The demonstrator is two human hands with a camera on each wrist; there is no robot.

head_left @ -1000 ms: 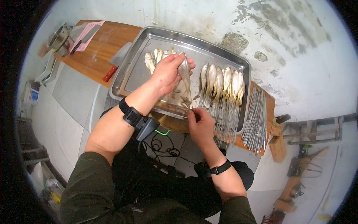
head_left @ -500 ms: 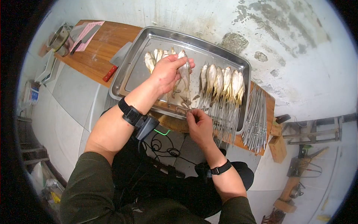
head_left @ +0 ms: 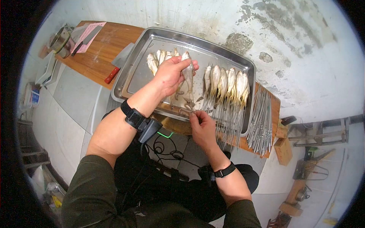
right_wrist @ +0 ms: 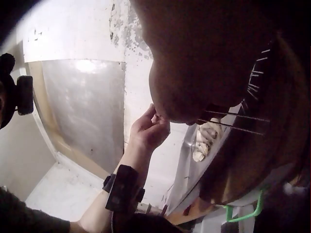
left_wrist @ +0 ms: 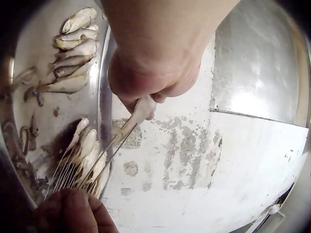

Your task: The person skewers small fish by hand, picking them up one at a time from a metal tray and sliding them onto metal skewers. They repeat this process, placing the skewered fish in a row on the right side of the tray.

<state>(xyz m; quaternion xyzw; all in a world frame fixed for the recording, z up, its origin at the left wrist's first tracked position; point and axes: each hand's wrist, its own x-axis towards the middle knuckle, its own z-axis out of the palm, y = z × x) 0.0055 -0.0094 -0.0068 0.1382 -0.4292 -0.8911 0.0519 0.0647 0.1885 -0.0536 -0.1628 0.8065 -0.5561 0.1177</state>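
Observation:
Over the tray, my left hand (head_left: 170,74) holds a small silvery fish (head_left: 188,78) between thumb and fingers, head up and tail toward me. My right hand (head_left: 204,129) is at the tray's near edge, thumb and fingertips pinching two thin metal skewers (right_wrist: 238,124). In the left wrist view these skewers run from the right fingers up to the fish (left_wrist: 142,111). A row of skewered fish (head_left: 229,81) lies on the right of the metal tray (head_left: 197,42). More fish (head_left: 153,64) lie on the left, partly behind my left hand.
Loose skewers (head_left: 260,125) lie on the wooden board right of the tray. A red-handled knife (head_left: 112,75) sits by its left rim, and another knife (head_left: 88,38) lies on pink paper farther left. Brown scraps (head_left: 186,108) lie near the tray's front edge. A wall stands behind.
My left thumb has slid down from the fish's head, which now shows above it. My right hand has shifted slightly left with the skewers.

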